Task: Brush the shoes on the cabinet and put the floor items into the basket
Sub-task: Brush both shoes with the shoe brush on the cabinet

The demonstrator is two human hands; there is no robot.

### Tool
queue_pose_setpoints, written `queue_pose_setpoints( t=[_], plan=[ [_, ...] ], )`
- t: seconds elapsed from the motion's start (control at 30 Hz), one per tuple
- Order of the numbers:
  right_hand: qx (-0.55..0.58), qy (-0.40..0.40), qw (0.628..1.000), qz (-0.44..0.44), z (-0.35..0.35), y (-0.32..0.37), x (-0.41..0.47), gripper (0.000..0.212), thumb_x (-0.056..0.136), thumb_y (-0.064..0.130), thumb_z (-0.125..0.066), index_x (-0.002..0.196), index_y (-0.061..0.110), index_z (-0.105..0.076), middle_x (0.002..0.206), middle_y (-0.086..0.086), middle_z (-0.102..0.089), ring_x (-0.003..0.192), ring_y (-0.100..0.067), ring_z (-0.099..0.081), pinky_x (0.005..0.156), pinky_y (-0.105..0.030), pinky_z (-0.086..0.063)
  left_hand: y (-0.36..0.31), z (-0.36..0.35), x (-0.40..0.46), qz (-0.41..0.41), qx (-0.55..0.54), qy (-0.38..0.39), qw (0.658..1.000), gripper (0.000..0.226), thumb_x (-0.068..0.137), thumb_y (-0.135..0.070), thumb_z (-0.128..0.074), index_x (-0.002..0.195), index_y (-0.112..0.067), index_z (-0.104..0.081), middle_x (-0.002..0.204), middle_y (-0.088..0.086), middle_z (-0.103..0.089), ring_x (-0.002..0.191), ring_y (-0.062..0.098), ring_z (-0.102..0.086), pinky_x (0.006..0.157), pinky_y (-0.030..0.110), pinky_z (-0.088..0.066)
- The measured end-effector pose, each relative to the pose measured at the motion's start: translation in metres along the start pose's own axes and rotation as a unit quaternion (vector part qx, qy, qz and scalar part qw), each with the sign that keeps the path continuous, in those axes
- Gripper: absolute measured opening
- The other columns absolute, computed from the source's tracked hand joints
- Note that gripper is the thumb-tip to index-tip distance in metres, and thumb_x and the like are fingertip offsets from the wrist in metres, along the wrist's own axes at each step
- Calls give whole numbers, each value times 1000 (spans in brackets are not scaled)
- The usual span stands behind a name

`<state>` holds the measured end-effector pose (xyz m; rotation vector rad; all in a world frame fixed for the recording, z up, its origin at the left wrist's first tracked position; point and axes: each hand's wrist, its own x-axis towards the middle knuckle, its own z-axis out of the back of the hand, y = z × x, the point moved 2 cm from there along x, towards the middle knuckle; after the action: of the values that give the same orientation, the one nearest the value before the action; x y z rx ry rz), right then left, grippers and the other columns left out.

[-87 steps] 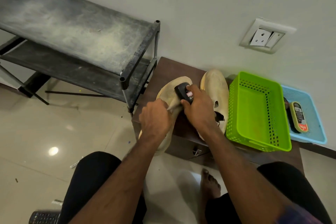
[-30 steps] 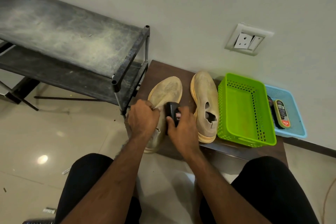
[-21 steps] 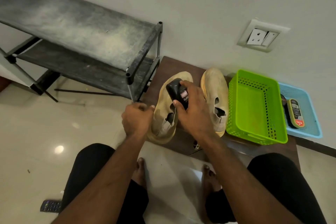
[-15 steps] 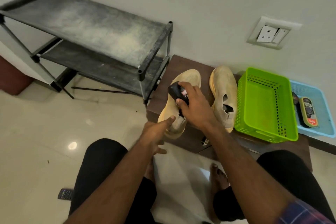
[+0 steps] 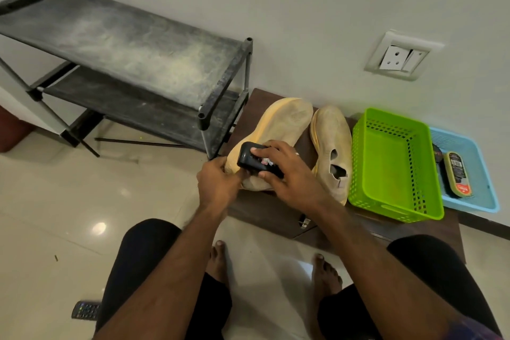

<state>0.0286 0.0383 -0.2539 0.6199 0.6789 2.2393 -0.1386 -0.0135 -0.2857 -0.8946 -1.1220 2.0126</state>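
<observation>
Two dusty tan shoes sit on a low brown cabinet (image 5: 254, 210). The left shoe (image 5: 278, 130) is tipped on its side, and my left hand (image 5: 218, 182) grips its heel end. My right hand (image 5: 289, 174) is shut on a black shoe brush (image 5: 254, 160) pressed against that shoe near the heel. The right shoe (image 5: 331, 143) stands upright beside it, untouched. An empty green basket (image 5: 367, 190) stands to the right of the shoes. A black remote control (image 5: 85, 310) lies on the floor at the lower left.
A dusty black two-shelf rack (image 5: 124, 58) stands left of the cabinet. A light blue tray (image 5: 485, 201) with a shoe polish tin (image 5: 456, 174) sits behind the basket. My knees and bare feet (image 5: 325, 276) are below the cabinet on pale tiles. A wall socket (image 5: 400, 56) is above.
My left hand let go of the left shoe, dropped back, then took hold of its heel end again. The shoe is now tipped onto its side, and the brush moved down towards the heel.
</observation>
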Motion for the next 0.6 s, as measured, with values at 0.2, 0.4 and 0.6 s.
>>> queue_pose_setpoints(
  t=[0.2,0.4,0.6],
  plan=[
    [-83,-8,996,-43,3,-24,45,52,92,22,-65,141,24,-48,135,-3,-48,117,-23,-51,96,-41,-49,3,-4,6,21,-3,-8,1000,45,67,-44,-87,97,-13,-75,84,4,-73,78,26,-73,64,47,-64],
    [51,-114,974,-190,11,5,64,52,92,28,-68,137,31,-44,126,-4,-55,106,-12,-54,88,-30,-51,4,-5,6,34,0,-22,999,38,68,-47,-89,85,-21,-67,84,3,-72,76,26,-73,65,47,-64],
    [-5,-113,963,-244,-23,35,47,64,93,30,-67,147,26,-33,134,-7,-51,119,-24,-54,91,-27,-42,5,-13,4,6,21,-16,1000,54,59,-60,-68,94,-18,-68,84,1,-70,79,27,-70,66,50,-63]
  ],
)
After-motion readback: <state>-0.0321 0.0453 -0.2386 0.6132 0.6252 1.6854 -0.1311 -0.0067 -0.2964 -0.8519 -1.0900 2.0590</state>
